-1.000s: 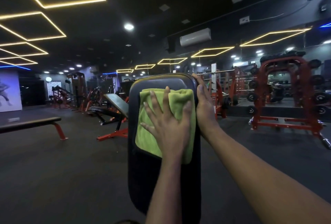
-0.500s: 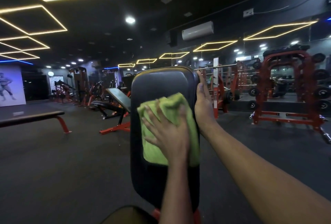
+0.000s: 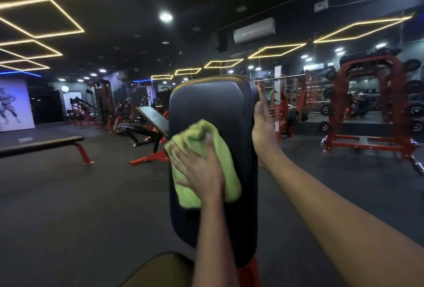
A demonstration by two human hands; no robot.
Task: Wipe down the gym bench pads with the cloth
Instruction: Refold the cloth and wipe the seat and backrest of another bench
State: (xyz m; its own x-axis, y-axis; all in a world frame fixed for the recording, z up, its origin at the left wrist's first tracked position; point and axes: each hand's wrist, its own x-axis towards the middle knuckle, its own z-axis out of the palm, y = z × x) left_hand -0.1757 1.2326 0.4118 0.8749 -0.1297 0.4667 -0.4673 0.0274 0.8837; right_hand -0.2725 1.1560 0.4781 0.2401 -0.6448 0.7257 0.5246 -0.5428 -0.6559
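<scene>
- Bench back pad (image 3: pixel 211 103): black, padded, standing nearly upright at centre of view; its upper half is bare and glossy. A red frame part shows at its foot.
- Cloth (image 3: pixel 229 179): green, bunched, lying against the lower-left part of the pad surface; its left edge reaches the pad's left border.
- Left hand (image 3: pixel 199 172): laid over the cloth, fingers spread apart and pressing it flat to the pad; motion blur hides finer detail of the fingertips.
- Right hand (image 3: pixel 263 130): placed along the pad's right edge, above the level of the cloth, fingers straight and together, pointing upward, touching the edge.
- Flat bench (image 3: pixel 41 145): black top, red leg, well to the left of the pad, on the dark floor (image 3: pixel 91 206).
- Incline bench (image 3: pixel 151 119): just left of and behind the pad.
- Red weight rack (image 3: pixel 367 103): well to the right of the pad, carrying plates, before a mirror wall.
- Air conditioner (image 3: pixel 254 30): white, wall-mounted, above the pad and to its right.
</scene>
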